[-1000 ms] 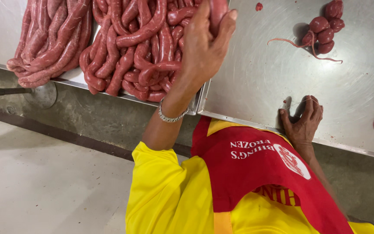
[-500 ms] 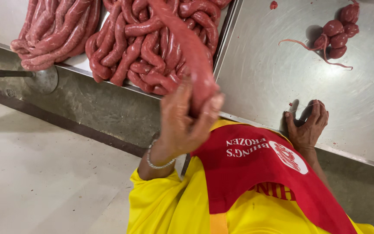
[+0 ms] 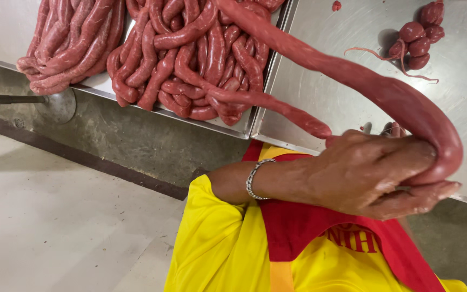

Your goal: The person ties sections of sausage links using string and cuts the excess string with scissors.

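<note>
The left hand (image 3: 374, 170) is clenched around a long raw sausage rope (image 3: 406, 103), looping it off the pile (image 3: 201, 59) near the tabletop's (image 3: 320, 92) front edge; the right hand's (image 3: 394, 128) grip is hidden.

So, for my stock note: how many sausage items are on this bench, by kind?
Sausage heaps: 2
Sausage rope held in the left hand: 1
Small link cluster: 1
Total: 4
</note>
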